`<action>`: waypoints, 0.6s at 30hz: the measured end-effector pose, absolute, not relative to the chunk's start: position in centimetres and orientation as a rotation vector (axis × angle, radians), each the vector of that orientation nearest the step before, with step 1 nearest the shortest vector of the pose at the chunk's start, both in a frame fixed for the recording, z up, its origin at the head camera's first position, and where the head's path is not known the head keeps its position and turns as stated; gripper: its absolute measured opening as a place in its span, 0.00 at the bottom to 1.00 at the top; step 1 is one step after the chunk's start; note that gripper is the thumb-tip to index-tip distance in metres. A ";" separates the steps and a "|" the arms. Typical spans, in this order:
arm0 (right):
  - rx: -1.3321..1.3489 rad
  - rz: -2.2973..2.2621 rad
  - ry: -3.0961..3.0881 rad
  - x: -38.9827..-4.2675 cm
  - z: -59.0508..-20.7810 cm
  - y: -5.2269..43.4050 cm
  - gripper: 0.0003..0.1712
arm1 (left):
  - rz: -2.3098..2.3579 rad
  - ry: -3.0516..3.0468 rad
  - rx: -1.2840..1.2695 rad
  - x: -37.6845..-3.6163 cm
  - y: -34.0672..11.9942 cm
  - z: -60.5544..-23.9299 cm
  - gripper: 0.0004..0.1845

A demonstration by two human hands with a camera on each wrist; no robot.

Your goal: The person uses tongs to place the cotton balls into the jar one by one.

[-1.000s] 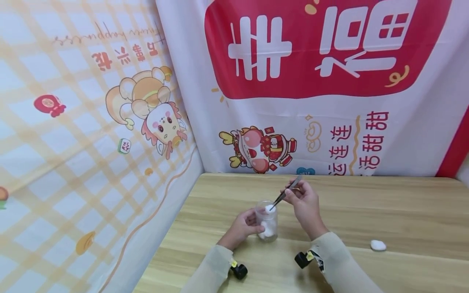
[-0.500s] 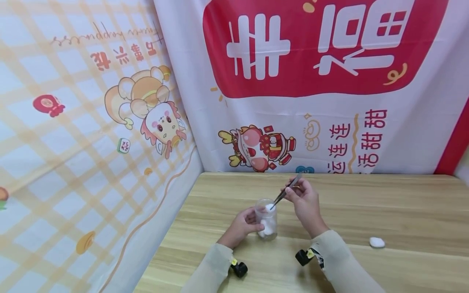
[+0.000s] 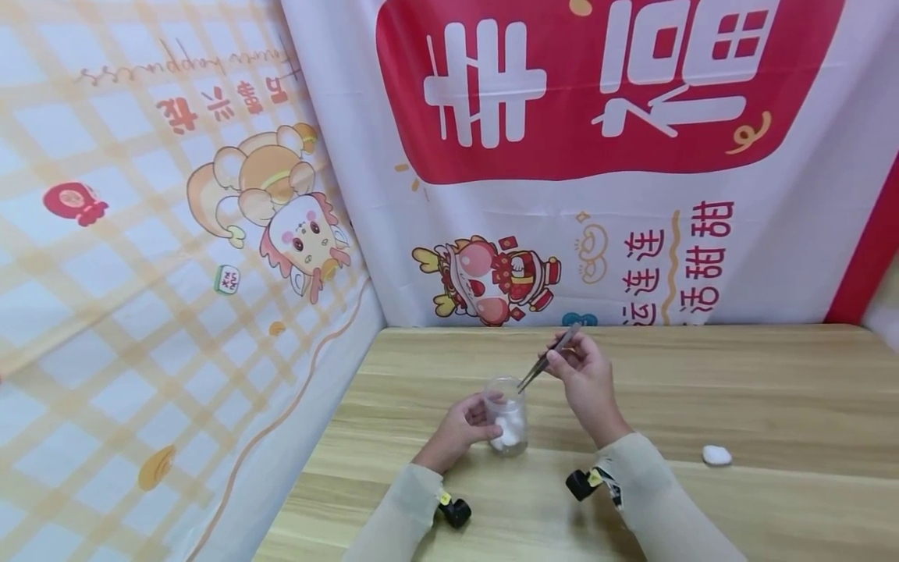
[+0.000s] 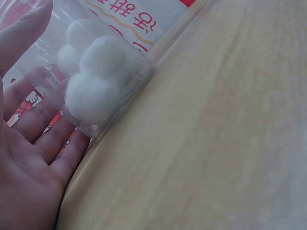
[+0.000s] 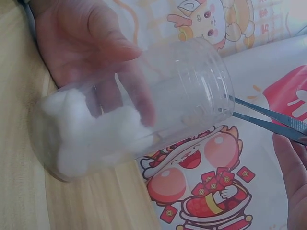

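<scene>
A small clear plastic jar (image 3: 506, 415) stands on the wooden table (image 3: 737, 382) with several white cotton balls (image 3: 507, 429) at its bottom. My left hand (image 3: 469, 423) grips the jar from the left; its fingers (image 4: 33, 129) show through the jar (image 4: 103, 72) wall behind the cotton balls (image 4: 93, 86). My right hand (image 3: 572, 365) pinches metal tweezers (image 3: 549, 357), which slant down to the jar's rim. In the right wrist view the tweezers (image 5: 268, 120) hold nothing at the mouth of the jar (image 5: 182, 96), and the cotton balls (image 5: 91, 139) lie inside.
One loose cotton ball (image 3: 716, 455) lies on the table to the right. Printed cloth backdrops (image 3: 597, 156) hang behind and along the left side. Small black cameras (image 3: 581, 484) sit at both wrists.
The cotton ball that the tweezers held in the jar's mouth now lies in the jar with the others. The tweezer tips have risen to the rim, empty.
</scene>
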State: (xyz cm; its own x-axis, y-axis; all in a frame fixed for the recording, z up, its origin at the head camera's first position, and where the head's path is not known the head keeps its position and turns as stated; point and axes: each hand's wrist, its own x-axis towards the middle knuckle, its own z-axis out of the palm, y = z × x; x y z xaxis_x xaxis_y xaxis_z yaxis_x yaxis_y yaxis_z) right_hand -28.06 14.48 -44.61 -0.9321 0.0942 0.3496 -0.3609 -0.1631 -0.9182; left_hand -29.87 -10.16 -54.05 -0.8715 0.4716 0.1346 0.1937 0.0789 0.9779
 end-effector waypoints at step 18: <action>0.363 2.129 -1.719 -27.5 -43.7 15.9 0.16 | 1.901 2.114 0.708 -30.4 -10.2 -54.3 0.34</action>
